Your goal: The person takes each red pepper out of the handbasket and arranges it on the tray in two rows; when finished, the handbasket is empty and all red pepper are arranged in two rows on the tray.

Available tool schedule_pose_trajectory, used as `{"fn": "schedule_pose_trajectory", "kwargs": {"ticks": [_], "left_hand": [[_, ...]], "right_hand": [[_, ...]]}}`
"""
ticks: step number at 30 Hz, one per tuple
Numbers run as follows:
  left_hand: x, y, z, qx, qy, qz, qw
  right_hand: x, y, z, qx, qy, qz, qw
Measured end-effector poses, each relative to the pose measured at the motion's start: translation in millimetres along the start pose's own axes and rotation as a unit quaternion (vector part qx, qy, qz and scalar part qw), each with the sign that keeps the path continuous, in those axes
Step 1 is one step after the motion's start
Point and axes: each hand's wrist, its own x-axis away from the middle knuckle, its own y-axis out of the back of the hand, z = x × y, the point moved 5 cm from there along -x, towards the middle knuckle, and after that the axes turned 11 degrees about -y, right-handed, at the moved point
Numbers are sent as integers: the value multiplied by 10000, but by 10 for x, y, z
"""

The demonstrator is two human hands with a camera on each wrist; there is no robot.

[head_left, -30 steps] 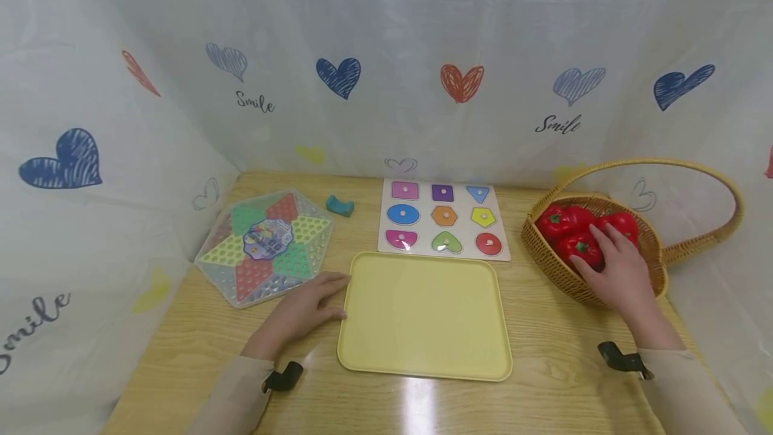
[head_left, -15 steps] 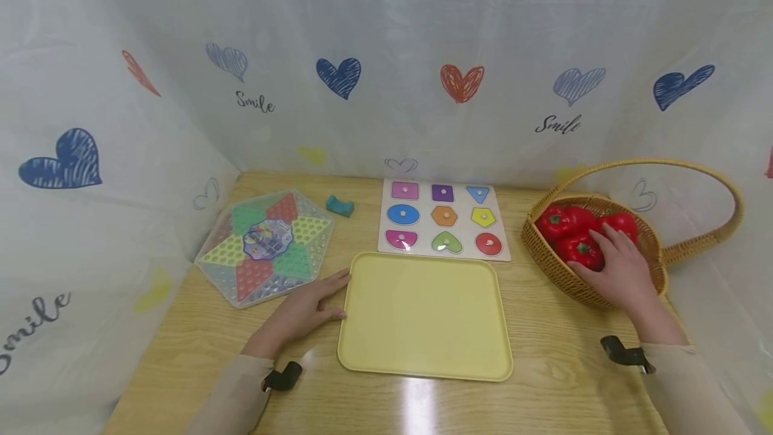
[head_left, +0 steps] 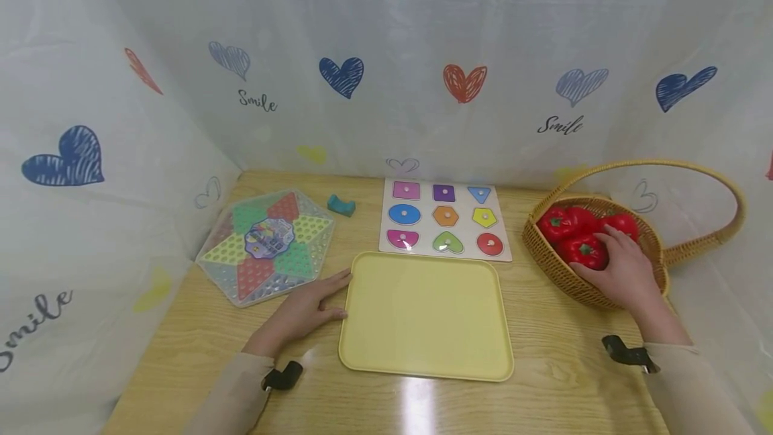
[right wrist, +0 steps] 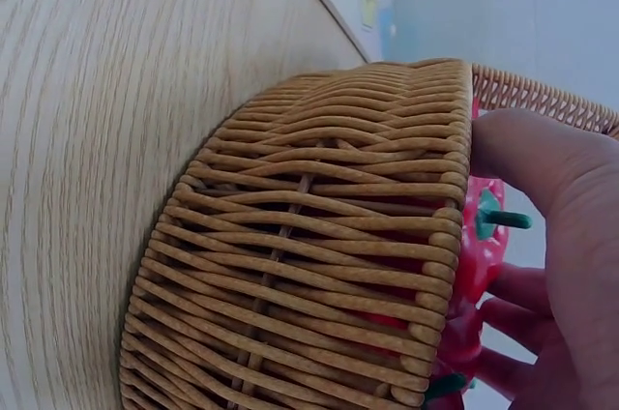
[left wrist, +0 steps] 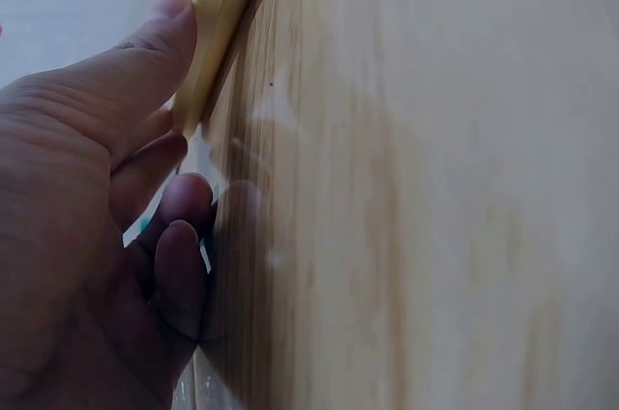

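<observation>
On the desk (head_left: 555,354), the right grip (head_left: 629,274), parted pepper-wide, curls around the front red pepper (head_left: 581,252) in the basket (head_left: 552,275); the left grip (head_left: 302,309), slack, touches the tray (head_left: 425,314).

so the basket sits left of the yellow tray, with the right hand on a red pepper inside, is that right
Wrong side: the basket sits right of the yellow tray, as the head view shows, with the right hand on a red pepper inside.
</observation>
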Motion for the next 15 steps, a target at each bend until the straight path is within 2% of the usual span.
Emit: {"fn": "schedule_pose_trajectory", "kwargs": {"ticks": [7,15], "left_hand": [[4,9,-10,-52,-99,-140,9998],[16,-17,-4,-21,-119,-10,9999]], "right_hand": [[12,37,62,-145,-100,-72,9998],[26,69,122,-125,-296,-66,9995]]}}
